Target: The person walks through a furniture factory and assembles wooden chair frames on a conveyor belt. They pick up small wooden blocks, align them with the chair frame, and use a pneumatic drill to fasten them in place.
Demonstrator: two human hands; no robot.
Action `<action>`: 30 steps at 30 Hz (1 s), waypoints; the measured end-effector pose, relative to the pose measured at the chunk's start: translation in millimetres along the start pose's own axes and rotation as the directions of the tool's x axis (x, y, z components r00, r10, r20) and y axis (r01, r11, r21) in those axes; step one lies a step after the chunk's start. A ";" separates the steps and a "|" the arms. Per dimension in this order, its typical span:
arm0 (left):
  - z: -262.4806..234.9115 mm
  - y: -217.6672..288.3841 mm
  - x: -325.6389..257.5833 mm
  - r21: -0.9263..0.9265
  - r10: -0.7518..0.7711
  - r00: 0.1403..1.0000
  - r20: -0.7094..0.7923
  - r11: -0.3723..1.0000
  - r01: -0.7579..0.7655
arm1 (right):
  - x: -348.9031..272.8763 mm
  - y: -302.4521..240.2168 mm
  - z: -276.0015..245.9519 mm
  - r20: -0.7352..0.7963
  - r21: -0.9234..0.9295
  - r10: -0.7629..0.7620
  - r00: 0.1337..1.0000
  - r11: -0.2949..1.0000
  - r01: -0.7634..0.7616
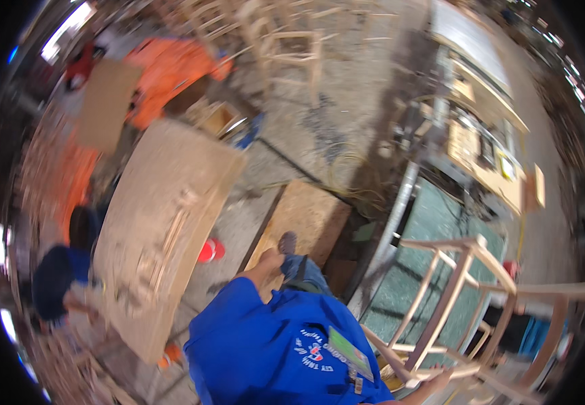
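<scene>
My right hand [435,386], at the lower right, grips the lower part of a bare wooden chair frame [444,304]. The frame is tilted, with its legs and rails over a green worktop. My left arm is bent in front of my blue shirt. The left hand [271,259] is near my thigh, above a wooden board [306,216] on the floor. Motion blur hides its fingers, and nothing can be made out in it.
A wooden table [164,155] with several loose sticks stands at left, a co-worker in a dark cap [52,283] beside it. A green-topped machine [434,250] is at right. More chair frames [292,54] stand ahead; a hose [353,169] lies on the floor. A red cap-like object [211,250] is near the table.
</scene>
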State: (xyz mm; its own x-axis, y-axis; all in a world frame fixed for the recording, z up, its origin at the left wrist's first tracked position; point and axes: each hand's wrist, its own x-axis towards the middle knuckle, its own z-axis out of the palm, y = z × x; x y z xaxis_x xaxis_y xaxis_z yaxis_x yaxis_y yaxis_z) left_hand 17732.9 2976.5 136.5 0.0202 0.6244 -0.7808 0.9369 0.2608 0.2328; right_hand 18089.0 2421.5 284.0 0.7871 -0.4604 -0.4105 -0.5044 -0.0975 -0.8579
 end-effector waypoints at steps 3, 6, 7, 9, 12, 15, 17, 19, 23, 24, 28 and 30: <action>12.3 -23.1 3.8 -0.169 0.102 0.995 0.007 0.981 -0.099 | -2.5 -4.2 16.2 -0.058 -0.074 -0.056 0.997 0.996 0.051; 23.2 -45.9 0.9 -0.316 0.064 0.986 -0.153 0.942 -0.110 | -14.8 -7.8 51.7 -0.011 -0.174 -0.125 0.992 0.977 0.121; 25.6 -56.8 -1.4 -0.382 0.039 0.974 -0.224 0.916 -0.124 | -19.9 -8.0 61.8 -0.003 -0.194 -0.145 0.989 0.971 0.142; 22.4 -82.4 -2.1 -0.452 -0.018 0.968 -0.249 0.886 -0.100 | -30.7 -12.7 78.1 0.029 -0.230 -0.175 0.984 0.957 0.177; 2.5 -122.5 3.7 -0.486 -0.125 0.923 -0.364 0.871 -0.074 | -50.8 -16.9 102.8 0.075 -0.262 -0.196 0.978 0.942 0.209; -48.5 -160.6 17.5 -0.482 -0.222 0.767 -0.602 0.867 -0.127 | -72.8 -19.3 120.7 0.101 -0.283 -0.199 0.975 0.934 0.220; -101.2 -182.8 37.3 -0.348 -0.156 0.647 -0.747 0.920 -0.180 | -88.2 -15.9 125.2 0.125 -0.251 -0.218 0.968 0.937 0.243; -161.0 -191.0 58.6 -0.119 -0.015 0.485 -0.874 0.976 -0.184 | -107.0 -6.2 119.8 0.121 -0.216 -0.225 0.967 0.945 0.247; -258.6 -196.1 78.4 0.271 0.304 0.545 -0.782 0.952 -0.142 | -136.0 -14.4 130.9 0.120 -0.288 -0.163 0.979 0.938 0.192; -269.6 -203.1 84.1 0.346 0.380 0.550 -0.743 0.923 -0.169 | -144.7 -8.1 124.4 0.122 -0.262 -0.169 0.978 0.945 0.196; -283.7 -216.2 98.1 0.547 0.533 0.602 -0.594 0.817 -0.183 | -167.6 0.9 105.3 0.109 -0.219 -0.157 0.982 0.959 0.178; -288.2 -220.7 98.9 0.591 0.569 0.610 -0.551 0.782 -0.196 | -175.4 5.9 97.5 0.096 -0.207 -0.147 0.984 0.965 0.164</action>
State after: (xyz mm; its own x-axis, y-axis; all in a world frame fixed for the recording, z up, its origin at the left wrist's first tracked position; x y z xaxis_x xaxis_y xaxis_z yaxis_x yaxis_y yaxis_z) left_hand 17427.4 3192.9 174.9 0.3534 0.9352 -0.0240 0.9353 -0.3536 -0.0075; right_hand 17982.6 2587.7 320.8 0.8831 -0.3540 -0.3080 -0.4309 -0.3517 -0.8310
